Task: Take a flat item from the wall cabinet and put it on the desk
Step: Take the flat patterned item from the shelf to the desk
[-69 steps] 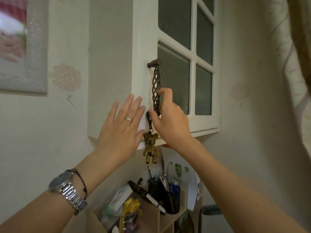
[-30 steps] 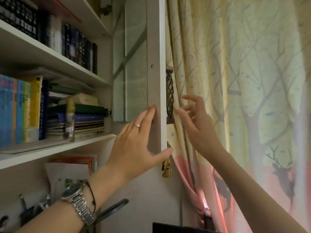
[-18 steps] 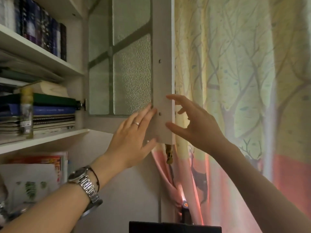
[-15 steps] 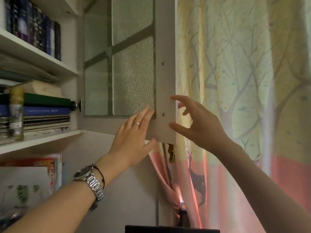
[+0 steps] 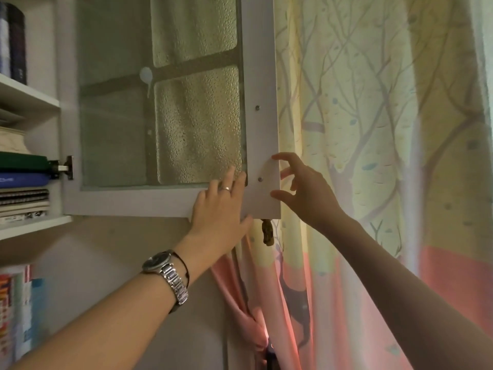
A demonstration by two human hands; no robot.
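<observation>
The white wall cabinet's glass-paned door (image 5: 170,201) stands swung wide open to the right. My left hand (image 5: 221,206) lies flat against the inside of the door's lower right corner, fingers spread. My right hand (image 5: 306,190) curls around the door's free edge, thumb and forefinger touching it, holding nothing. At the far left, a stack of flat notebooks and books (image 5: 24,193) lies on the cabinet's lower shelf (image 5: 34,227), under a blue item and a green one.
Upright dark books (image 5: 16,44) stand on the upper shelf. A small bear charm (image 5: 267,232) hangs below the door's corner. A tree-and-deer curtain (image 5: 373,156) fills the right side, tied back low. More books (image 5: 16,311) stand below the cabinet at left.
The door has swung further open to the right with both hands on it. The view has shifted right, so less of the shelves shows.
</observation>
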